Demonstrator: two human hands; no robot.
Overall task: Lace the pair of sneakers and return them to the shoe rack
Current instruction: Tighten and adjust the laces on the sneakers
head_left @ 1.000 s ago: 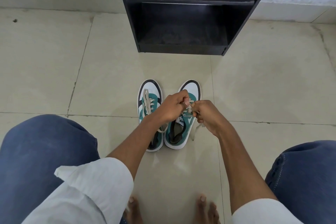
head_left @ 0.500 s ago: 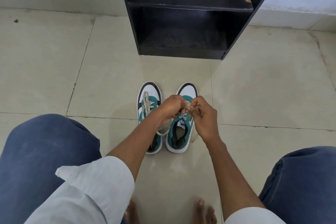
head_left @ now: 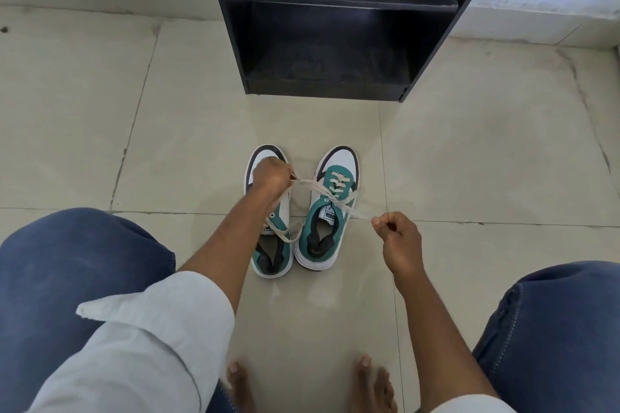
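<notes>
Two green and white sneakers stand side by side on the tiled floor, toes pointing at the rack. The right sneaker (head_left: 327,231) has a cream lace (head_left: 308,185) threaded through its eyelets. My left hand (head_left: 270,178) grips one lace end above the left sneaker (head_left: 272,255). My right hand (head_left: 397,238) pinches the other end out to the right of the shoe. Both ends are pulled taut and cross over the tongue. The left sneaker's toe is hidden under my left hand; a loose lace lies across it.
A black shoe rack (head_left: 335,27) with open shelves stands against the wall just beyond the sneakers. My knees in blue trousers frame the lower corners, and my bare feet (head_left: 308,386) are on the floor below the shoes.
My hands were together over the right sneaker. They have pulled apart, left hand up and left, right hand down and right, drawing the lace ends tight.
</notes>
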